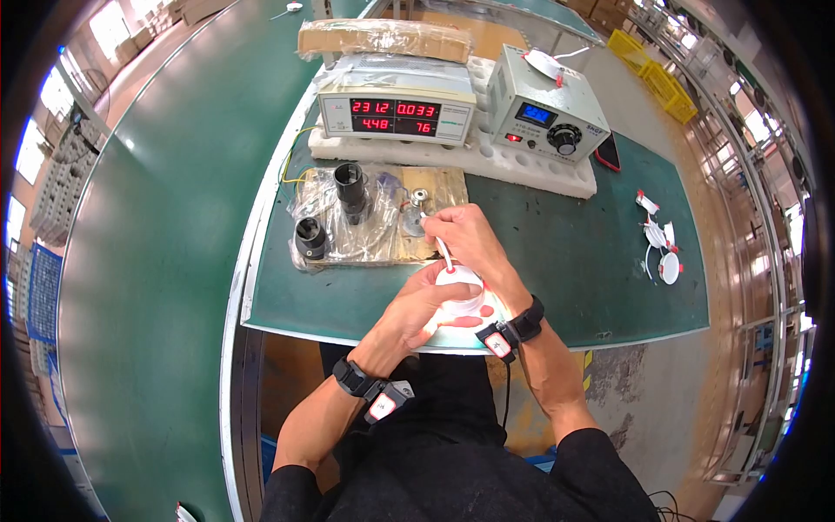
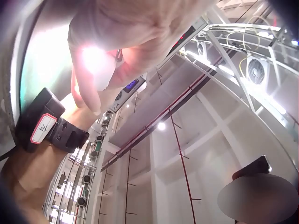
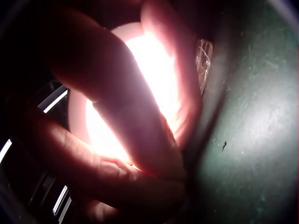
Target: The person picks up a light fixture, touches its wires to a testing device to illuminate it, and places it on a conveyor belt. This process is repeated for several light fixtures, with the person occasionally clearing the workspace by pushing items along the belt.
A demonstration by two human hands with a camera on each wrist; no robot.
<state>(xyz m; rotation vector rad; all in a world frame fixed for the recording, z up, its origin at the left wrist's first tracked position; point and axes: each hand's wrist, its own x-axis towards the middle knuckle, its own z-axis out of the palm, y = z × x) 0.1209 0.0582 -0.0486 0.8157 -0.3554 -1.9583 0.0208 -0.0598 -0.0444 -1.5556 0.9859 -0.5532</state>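
A round white lamp (image 1: 461,283) glows in the left hand (image 1: 416,309), whose thumb lies over its back and whose fingers curl beneath it, near the bench's front edge. The right hand (image 1: 470,239) pinches the white cable that rises from the lamp, beside a metal contact post (image 1: 419,198) on the wooden board. In the left wrist view, the lamp's bright light (image 2: 95,59) shows between fingers. The right wrist view shows the lit face (image 3: 156,70) crossed by several fingers (image 3: 135,107).
Black sockets (image 1: 350,187) stand on the plastic-covered board (image 1: 444,183). Behind are a meter (image 1: 396,113) with red digits and a grey power unit (image 1: 548,109) on white foam (image 1: 548,178). Several small lamps (image 1: 668,268) lie at the right of the green bench (image 1: 565,261).
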